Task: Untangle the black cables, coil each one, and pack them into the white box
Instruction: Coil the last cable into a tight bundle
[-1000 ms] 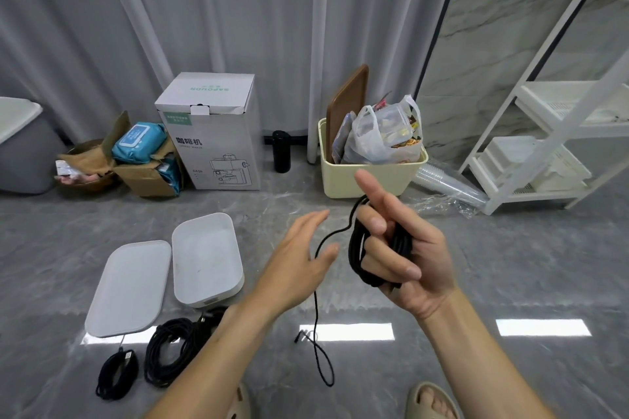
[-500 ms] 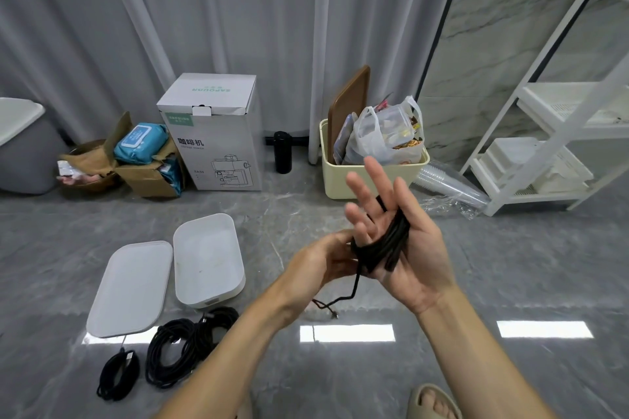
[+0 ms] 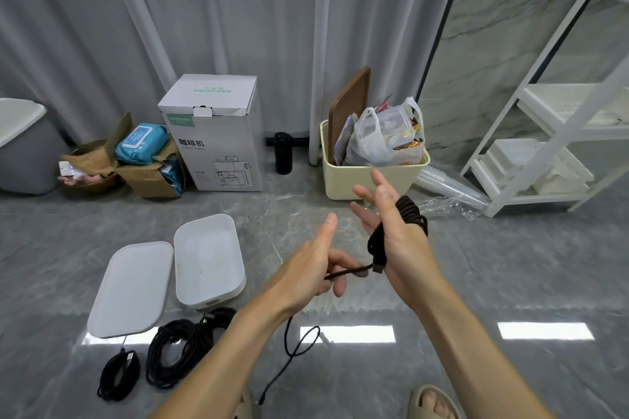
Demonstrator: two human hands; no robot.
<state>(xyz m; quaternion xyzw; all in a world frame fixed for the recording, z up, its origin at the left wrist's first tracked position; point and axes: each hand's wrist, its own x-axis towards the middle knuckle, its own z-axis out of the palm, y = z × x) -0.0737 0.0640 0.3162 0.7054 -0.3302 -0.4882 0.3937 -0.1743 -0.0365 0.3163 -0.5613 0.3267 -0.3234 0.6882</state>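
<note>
Winding black cable point(image 3: 403, 218) round R hand point(image 3: 398, 231), L hand point(image 3: 315, 269) feeding.

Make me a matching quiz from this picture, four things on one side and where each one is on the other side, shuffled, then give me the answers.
Things
1. cable being coiled
2. white box
3. box lid
4. small coiled cable

Places
A. flat on the floor, just left of the white box
B. wrapped around the right hand, its loose end pinched by the left hand
C. on the floor nearest the camera, far left, below the lid
D. open on the floor, in front of the coffee machine carton

Pairs: 1-B, 2-D, 3-A, 4-C
</note>
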